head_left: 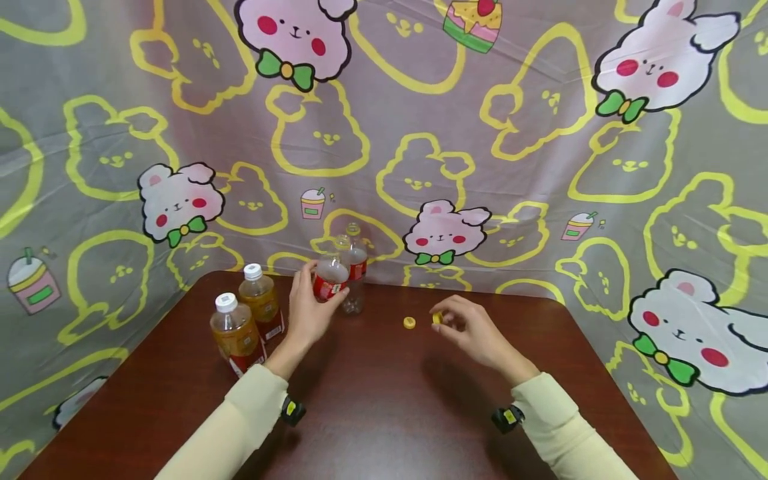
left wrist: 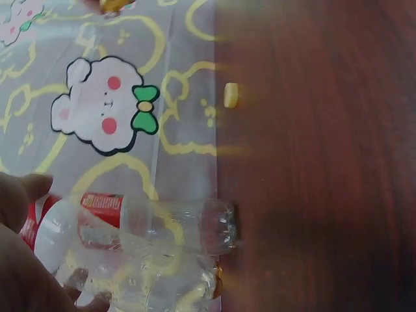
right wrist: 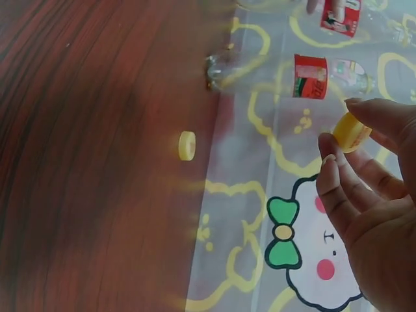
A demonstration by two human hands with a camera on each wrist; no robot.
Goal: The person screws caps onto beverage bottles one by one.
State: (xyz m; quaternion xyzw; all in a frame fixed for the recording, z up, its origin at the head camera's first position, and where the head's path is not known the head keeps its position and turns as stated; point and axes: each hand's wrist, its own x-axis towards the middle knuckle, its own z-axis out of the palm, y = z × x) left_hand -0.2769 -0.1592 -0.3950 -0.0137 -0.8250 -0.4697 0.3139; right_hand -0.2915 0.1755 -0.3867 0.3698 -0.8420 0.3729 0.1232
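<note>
My left hand (head_left: 307, 312) grips a clear plastic bottle (head_left: 331, 279) round its red label. The bottle's neck has no cap on it, and it appears upright in the head view. Just behind it stands a second clear bottle (head_left: 357, 267) with a red label, also seen in the right wrist view (right wrist: 311, 77). Between thumb and fingertips, my right hand (head_left: 475, 331) pinches a yellow bottle cap (right wrist: 352, 132), raised over the table. Another yellow cap (head_left: 409, 323) lies on the table just left of that hand.
Two bottles of amber drink with white caps, one nearer (head_left: 235, 333) and one farther (head_left: 261, 303), stand left of my left hand. The dark red-brown table (head_left: 384, 400) ends at a patterned cloth (head_left: 510, 187) hanging behind and along both sides.
</note>
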